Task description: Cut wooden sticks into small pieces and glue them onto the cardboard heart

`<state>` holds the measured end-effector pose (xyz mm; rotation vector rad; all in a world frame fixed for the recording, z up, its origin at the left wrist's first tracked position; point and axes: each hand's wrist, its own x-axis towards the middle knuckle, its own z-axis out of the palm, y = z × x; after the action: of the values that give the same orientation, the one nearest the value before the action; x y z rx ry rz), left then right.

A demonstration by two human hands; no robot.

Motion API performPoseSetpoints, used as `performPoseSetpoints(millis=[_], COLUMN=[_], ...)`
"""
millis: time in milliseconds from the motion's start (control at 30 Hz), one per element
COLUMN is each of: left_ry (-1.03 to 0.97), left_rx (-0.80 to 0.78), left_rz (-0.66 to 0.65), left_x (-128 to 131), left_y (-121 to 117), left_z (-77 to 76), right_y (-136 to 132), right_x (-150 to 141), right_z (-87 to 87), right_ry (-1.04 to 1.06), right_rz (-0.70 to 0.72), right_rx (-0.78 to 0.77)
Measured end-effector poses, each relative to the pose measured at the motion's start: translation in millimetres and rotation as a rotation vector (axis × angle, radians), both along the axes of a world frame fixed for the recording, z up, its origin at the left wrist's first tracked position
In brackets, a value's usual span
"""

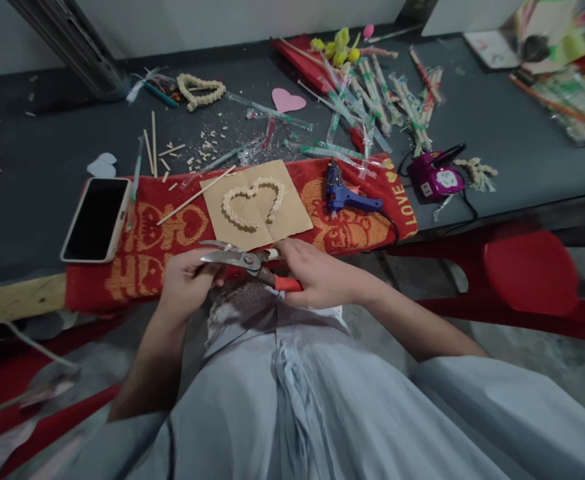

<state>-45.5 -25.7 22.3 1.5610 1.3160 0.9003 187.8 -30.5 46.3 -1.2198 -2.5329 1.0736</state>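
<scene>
My right hand (317,270) is wrapped around the red-handled pruning shears (246,261), whose blades point left and look parted. My left hand (185,280) is closed beside the blade tips; a small pale piece shows between the blades, but what these fingers hold is mostly hidden. Just beyond my hands, a sheet of brown paper (300,217) lies on a red patterned towel (92,287). On the paper sits a heart outline (226,205) built from short pale stick pieces, with a gap near its lower point. A long thin wooden stick (192,198) crosses the paper's left edge.
A blue glue gun (350,199) rests on the towel's right part, and a phone (97,220) lies at its left. Behind are cut stick bits, wrapped chopsticks (375,90), a pink paper heart (288,101) and another stick heart (200,91). A purple box (435,177) stands right.
</scene>
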Motion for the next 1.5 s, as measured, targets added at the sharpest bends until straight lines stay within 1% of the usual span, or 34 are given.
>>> performPoseSetpoints(millis=[67,167,333,467,600,667,700,833,867,933,1000,1100,1233,1333,1400,1433,1500], left_ry=[-0.101,-0.146,-0.112,-0.091,-0.058,0.008,0.076,0.470,0.544,0.614,0.609,0.566,0.568,0.520,0.419,0.357,0.229], left_rx=[-0.082,-0.126,-0.162,-0.175,-0.204,-0.156,-0.088,0.362,0.455,0.575,0.639,0.694,0.714,0.668,0.626,0.591,0.472], left_rz=[-0.027,-0.008,0.072,0.108,0.130,0.135,0.137,0.182,0.194,0.181,0.133,0.085,0.117,0.135,0.113,0.095,0.068], left_x=[-0.8,0.4,4.7,5.5,7.6,10.1,11.4,13.6,12.8,9.9,6.4,2.6,2.3,4.6,6.1,6.7,7.3], left_y=[-0.4,-0.7,-1.6,-1.6,0.5,1.5,1.7,1.1,0.8,0.7,1.1,2.3,0.9,-3.5,-6.7,-8.0,-10.0], left_z=[-1.2,-2.9,-1.1,2.3,2.4,0.7,-0.7,-11.2,-14.3,-19.4,-22.1,-23.7,-25.3,-23.6,-21.1,-19.9,-18.5], right_y=[-0.1,-1.6,-6.2,-11.5,-15.7,-15.8,-15.4,-12.0,-11.4,-10.5,-10.3,-10.3,-8.8,-6.1,-4.1,-3.3,-2.4], right_x=[1.3,0.1,-6.2,-10.0,-12.9,-13.9,-14.2,-13.6,-12.9,-11.3,-9.7,-7.9,-5.3,-1.0,2.9,5.0,8.8], right_z=[-0.5,-1.0,0.2,2.2,4.7,5.1,4.9,3.9,4.1,5.3,6.9,7.5,2.3,-3.3,-5.6,-6.1,-5.7], right_ry=[0.001,0.011,-0.066,-0.100,-0.161,-0.184,-0.186,-0.157,-0.145,-0.129,-0.121,-0.110,-0.094,-0.056,-0.025,-0.014,-0.009], right_rz=[0.011,-0.014,-0.082,-0.098,-0.140,-0.160,-0.170,-0.194,-0.188,-0.166,-0.144,-0.136,-0.118,-0.068,-0.033,-0.018,0.007], right_rx=[0.022,0.020,-0.025,0.007,0.016,0.004,-0.004,-0.053,-0.064,-0.082,-0.093,-0.087,-0.048,0.002,0.045,0.059,0.068])
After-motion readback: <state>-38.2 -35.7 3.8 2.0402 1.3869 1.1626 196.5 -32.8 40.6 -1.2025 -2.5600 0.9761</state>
